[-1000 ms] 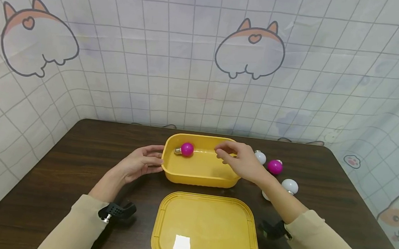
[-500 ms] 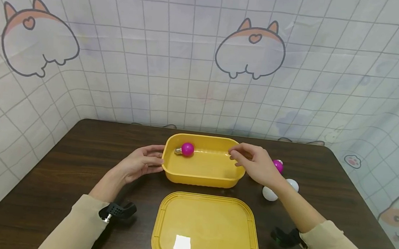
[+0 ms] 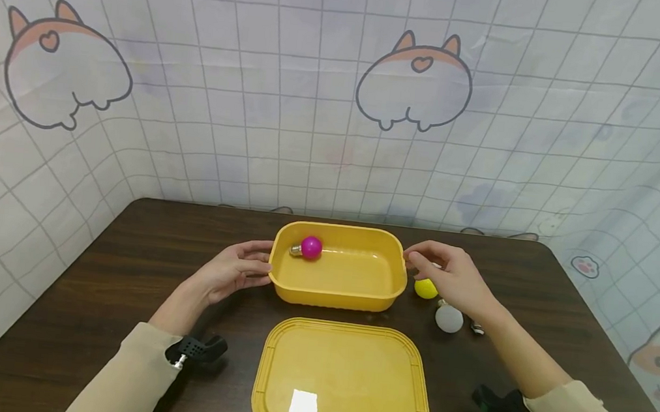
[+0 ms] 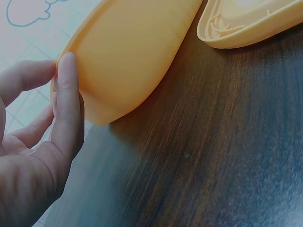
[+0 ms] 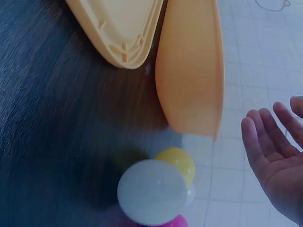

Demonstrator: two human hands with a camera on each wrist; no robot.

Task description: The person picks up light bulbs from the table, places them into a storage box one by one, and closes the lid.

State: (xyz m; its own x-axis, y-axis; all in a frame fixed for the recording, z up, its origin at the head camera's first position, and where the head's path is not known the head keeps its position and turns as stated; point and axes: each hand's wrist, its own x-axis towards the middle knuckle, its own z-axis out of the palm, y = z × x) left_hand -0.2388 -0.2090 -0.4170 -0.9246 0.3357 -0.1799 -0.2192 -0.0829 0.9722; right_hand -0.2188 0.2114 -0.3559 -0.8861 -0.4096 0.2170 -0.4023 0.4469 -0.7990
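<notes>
White bulb point(image 3: 449, 319) could roll if the relaxed, empty right hand point(image 3: 449, 276) nudges it, the left hand point(image 3: 230, 272), fingers extended, touching the box point(image 3: 333, 300).

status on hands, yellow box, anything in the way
Left grip touching yellow box, left end. Right grip empty, near its right end. One pink bulb inside, yellow lid off. Nothing over the box; loose bulbs right of it.

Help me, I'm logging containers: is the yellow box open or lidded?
Open: a magenta light bulb shows inside the yellow box, and its yellow lid lies apart on the dark table.
</notes>
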